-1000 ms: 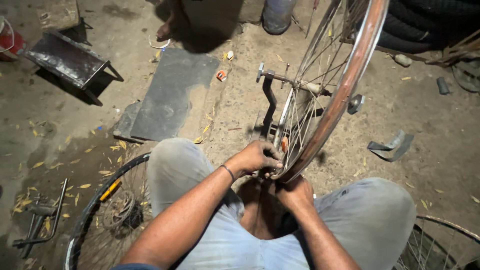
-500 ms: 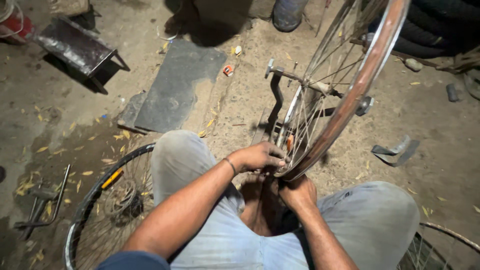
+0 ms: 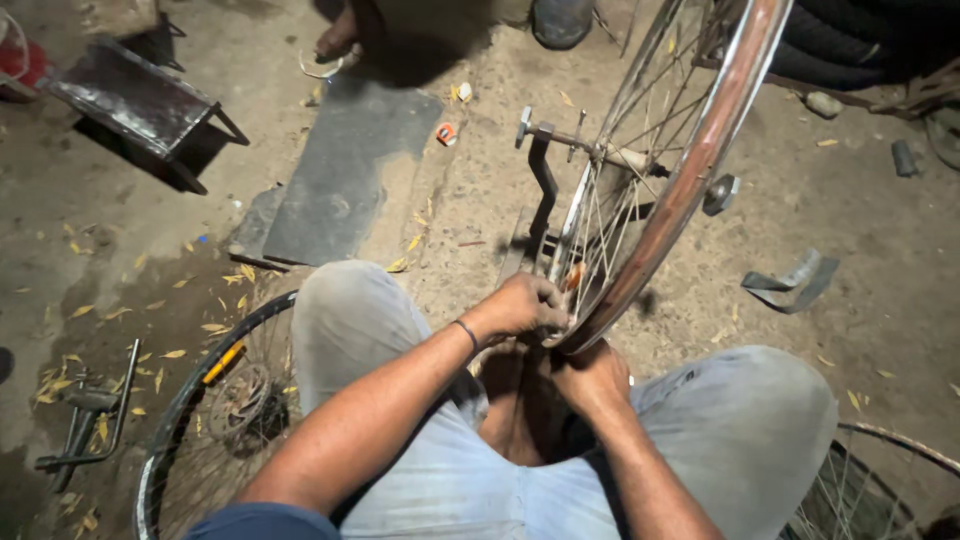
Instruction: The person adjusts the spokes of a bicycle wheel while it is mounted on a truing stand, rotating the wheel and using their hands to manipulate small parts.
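Note:
A bare bicycle wheel rim (image 3: pixel 700 160) with thin spokes stands upright on a dark metal stand (image 3: pixel 543 185), between my knees. My left hand (image 3: pixel 525 305) is closed around the spokes near the bottom of the rim, beside a small orange-handled tool (image 3: pixel 575 275). My right hand (image 3: pixel 592 378) grips the lowest part of the rim from below. What the right fingers hold beyond the rim is hidden. I sit on the dirt floor in pale grey trousers.
A second wheel with a tyre (image 3: pixel 190 420) lies under my left leg. Another rim (image 3: pixel 890 440) lies at the lower right. A dark mat (image 3: pixel 345 175), a low metal stool (image 3: pixel 130 95), a pump-like tool (image 3: pixel 85 420), a rubber strip (image 3: pixel 790 285), stacked tyres (image 3: pixel 850 50).
Only the view has shifted a little; both hands stay at the bottom of the rim.

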